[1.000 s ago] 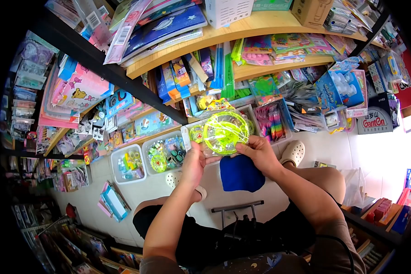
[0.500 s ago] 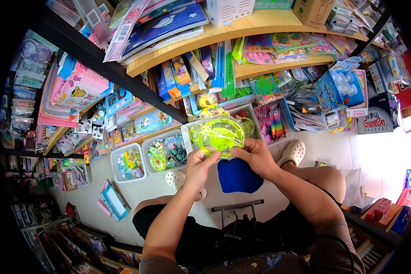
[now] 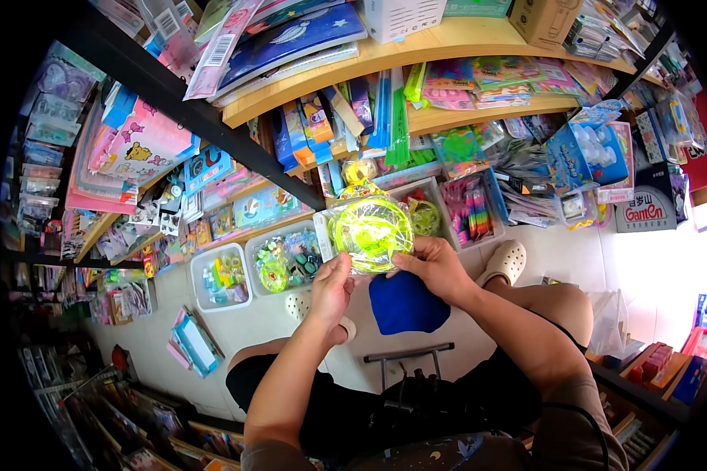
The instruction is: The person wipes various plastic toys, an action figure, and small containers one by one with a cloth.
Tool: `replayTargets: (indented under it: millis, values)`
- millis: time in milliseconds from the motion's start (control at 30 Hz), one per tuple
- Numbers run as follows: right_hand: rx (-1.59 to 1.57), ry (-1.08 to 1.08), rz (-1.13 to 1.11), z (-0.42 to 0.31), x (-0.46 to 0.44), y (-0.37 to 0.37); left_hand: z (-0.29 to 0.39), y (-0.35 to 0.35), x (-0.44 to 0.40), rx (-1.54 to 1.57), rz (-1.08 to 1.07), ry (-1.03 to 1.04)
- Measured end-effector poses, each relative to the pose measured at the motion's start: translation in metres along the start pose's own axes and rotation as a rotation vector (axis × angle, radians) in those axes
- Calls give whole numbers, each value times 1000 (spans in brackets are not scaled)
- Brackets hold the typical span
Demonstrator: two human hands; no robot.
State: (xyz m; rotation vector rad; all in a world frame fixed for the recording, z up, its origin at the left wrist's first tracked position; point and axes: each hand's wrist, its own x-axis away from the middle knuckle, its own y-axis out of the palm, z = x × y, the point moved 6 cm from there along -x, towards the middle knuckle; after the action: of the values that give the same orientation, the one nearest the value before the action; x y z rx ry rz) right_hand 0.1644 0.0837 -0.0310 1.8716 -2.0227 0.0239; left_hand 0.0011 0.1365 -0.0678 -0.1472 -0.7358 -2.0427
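In front of me is a clear plastic packet holding a neon yellow-green ring-shaped toy [image 3: 371,233]; its exact kind I cannot make out under the glare. My right hand [image 3: 432,268] pinches the packet's lower right edge, thumb on top. At the lower left corner, my left hand [image 3: 331,289] is closed with its thumb raised against the plastic; its other fingers are partly hidden. Just behind the packet stands a bin [image 3: 441,206] with similar green packets. A blue cloth-like piece [image 3: 408,303] shows below my right hand.
White bins of small toys [image 3: 248,290] stand on the floor to the left. An open light-blue box [image 3: 196,344] lies nearby. Wooden shelves [image 3: 306,77] packed with stationery rise ahead, with a black post [image 3: 251,143] slanting across. A Ganten carton [image 3: 642,206] stands right.
The toy packet has shifted slightly left and tilted, its ring facing me more fully. My left hand has moved slightly left and lower, its thumb now pointing up.
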Motion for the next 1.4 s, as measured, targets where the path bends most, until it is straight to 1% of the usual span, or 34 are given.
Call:
replayTargets:
  millis: [67,133,233,267,367,400,500,567,600,700,733,833,867,900,967,1033,1067,1100,1133,1200,1300,1400]
  values:
    - [23,3,-9,7,-2,2,5,3,2,17,-7,-9]
    - [220,31,38,16,-5,0,12,9,3,68,-7,-17]
    - [604,106,123,50,-8,-10,7,-40,1,-32,239,-103]
    - [746,136,151,56,-6,-11,8,-59,2,-52,374,-79]
    - [1187,249,-90,68,10,0,-14,-136,13,-44,570,-142]
    - [1257,280,-209,78,14,3,-22,-156,18,-42,605,-164]
    - [1334,383,-414,94,25,7,-48,-207,31,-15,698,-254]
    - [1348,397,-460,96,25,7,-67,-240,36,34,753,-335]
    - [1356,402,-485,96,25,8,-79,-262,36,67,736,-342]
    - [1336,431,-445,88,22,6,-83,-287,33,168,695,-281]
    - [1336,430,-437,89,21,5,-86,-292,34,185,707,-302]
    - [1343,413,-418,96,20,-3,-118,-305,48,100,1014,-597]
    - [1351,397,-416,98,20,-6,-137,-310,49,38,986,-611]
    - [1355,382,-418,102,21,-8,-160,-319,51,44,1021,-687]
    - [1341,412,-412,106,24,-12,-163,-298,49,-123,1057,-653]
    - [1324,427,-412,106,24,-14,-184,-333,20,-853,978,-508]
    - [1313,433,-417,105,25,-14,-168,-315,6,-1208,897,-415]
    - [1303,441,-422,103,26,-15,-158,-291,-1,-1228,912,-170]
    - [1311,444,-433,101,26,-13,-117,-231,-11,-1237,917,75]
    - [1325,454,-451,96,27,-11,-115,-201,-44,-1195,722,214]
    - [1307,498,-450,95,29,-14,-128,-174,-86,-974,551,189]
    - [1291,512,-441,97,30,-19,-181,-180,-124,-116,608,-159]
